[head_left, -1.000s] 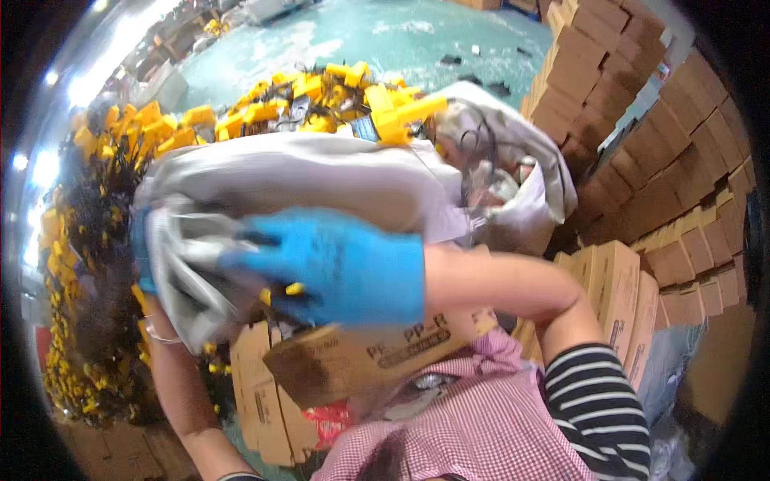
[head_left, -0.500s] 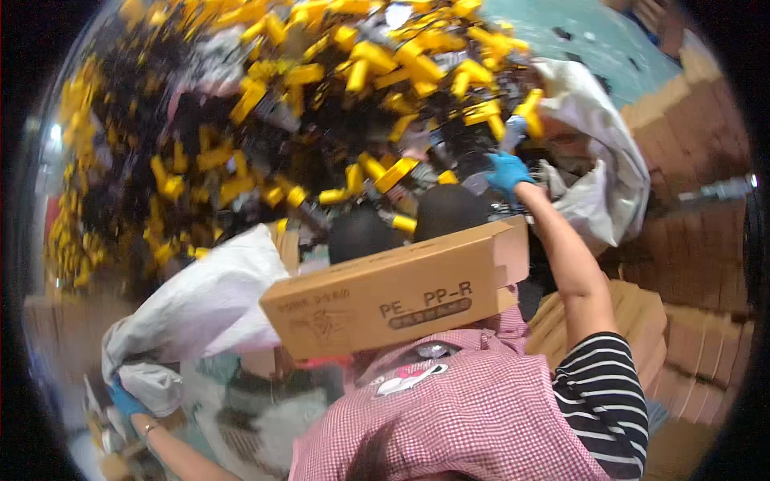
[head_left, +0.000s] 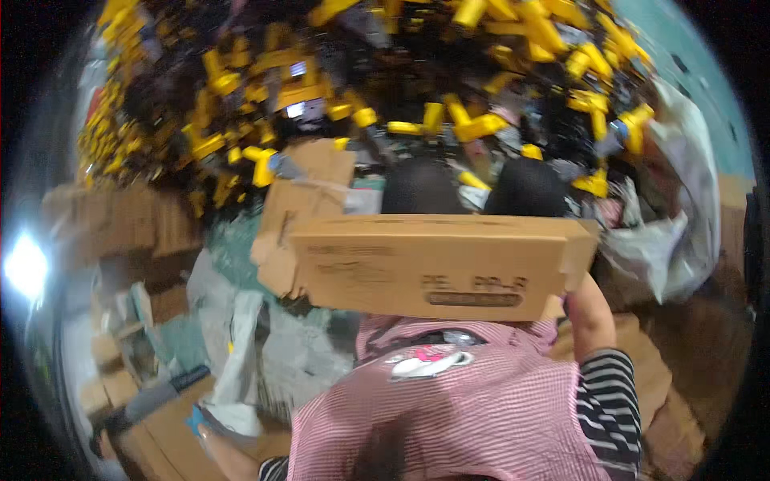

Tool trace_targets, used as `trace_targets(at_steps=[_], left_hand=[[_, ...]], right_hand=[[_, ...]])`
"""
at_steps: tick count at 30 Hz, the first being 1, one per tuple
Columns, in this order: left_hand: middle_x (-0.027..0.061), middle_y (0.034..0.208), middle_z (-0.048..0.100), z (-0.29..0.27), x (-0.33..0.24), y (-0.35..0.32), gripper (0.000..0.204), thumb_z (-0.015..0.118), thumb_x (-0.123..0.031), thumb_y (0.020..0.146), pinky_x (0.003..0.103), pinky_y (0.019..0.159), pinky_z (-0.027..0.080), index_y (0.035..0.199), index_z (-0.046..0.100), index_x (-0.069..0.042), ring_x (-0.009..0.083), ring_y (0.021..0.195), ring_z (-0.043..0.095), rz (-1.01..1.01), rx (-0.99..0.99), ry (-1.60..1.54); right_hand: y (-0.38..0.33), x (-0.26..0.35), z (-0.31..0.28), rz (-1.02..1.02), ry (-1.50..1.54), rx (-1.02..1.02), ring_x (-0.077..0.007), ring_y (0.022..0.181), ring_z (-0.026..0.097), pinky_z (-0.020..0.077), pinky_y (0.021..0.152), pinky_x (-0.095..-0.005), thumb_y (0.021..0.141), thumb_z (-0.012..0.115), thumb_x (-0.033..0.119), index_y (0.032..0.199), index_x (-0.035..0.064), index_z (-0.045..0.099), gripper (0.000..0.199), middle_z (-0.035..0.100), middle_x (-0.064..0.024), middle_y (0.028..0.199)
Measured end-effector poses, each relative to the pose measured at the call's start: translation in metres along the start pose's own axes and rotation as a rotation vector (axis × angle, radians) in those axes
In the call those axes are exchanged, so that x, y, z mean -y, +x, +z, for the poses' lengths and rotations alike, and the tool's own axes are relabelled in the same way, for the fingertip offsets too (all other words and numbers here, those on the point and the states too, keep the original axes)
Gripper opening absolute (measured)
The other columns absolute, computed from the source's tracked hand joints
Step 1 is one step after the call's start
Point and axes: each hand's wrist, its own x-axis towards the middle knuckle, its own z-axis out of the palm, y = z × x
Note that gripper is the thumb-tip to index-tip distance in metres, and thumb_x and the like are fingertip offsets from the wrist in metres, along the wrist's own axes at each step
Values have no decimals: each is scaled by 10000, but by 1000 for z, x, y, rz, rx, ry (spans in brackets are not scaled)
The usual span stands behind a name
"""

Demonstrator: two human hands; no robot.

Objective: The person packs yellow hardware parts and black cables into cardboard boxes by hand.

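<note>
While the blue-gloved left hand [head_left: 195,419], its opening and hold too blurred to tell, meets a limp white sack [head_left: 234,417] at lower left (a long brown cardboard box [head_left: 425,260] hides the right hand), sack-handling seems underway, calling for a firm grip.

White sack [head_left: 235,418]: limp, creased, bunched at lower left; outline blurred. Brown carton [head_left: 433,260]: long, box-shaped, dark print on front face, lying crosswise near centre, long edges roughly level.
</note>
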Motion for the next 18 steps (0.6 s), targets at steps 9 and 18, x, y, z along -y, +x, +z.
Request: trace_targets(at_steps=[9,18], left_hand=[[222,1572,367,-86,-423,-234,948,794,-549,774,514,1201,242,1503,433,-65,403,1439,358,1585,416,-1016],[256,1539,373,-125,-502,-387,1018,805,-632,609,615,1158,225,1449,505,-142,478,1399,331,2418,6,-741]], right_hand=[[-132,3,-271,283,-169,-308,-372,966,637,514,848,-444,859,716,172,1210,113,633,366,639,-186,1106],[-309,123,-485,433,-185,-795,-239,1154,610,460,1031,-340,810,742,-38,1305,35,606,518,636,-108,1202]])
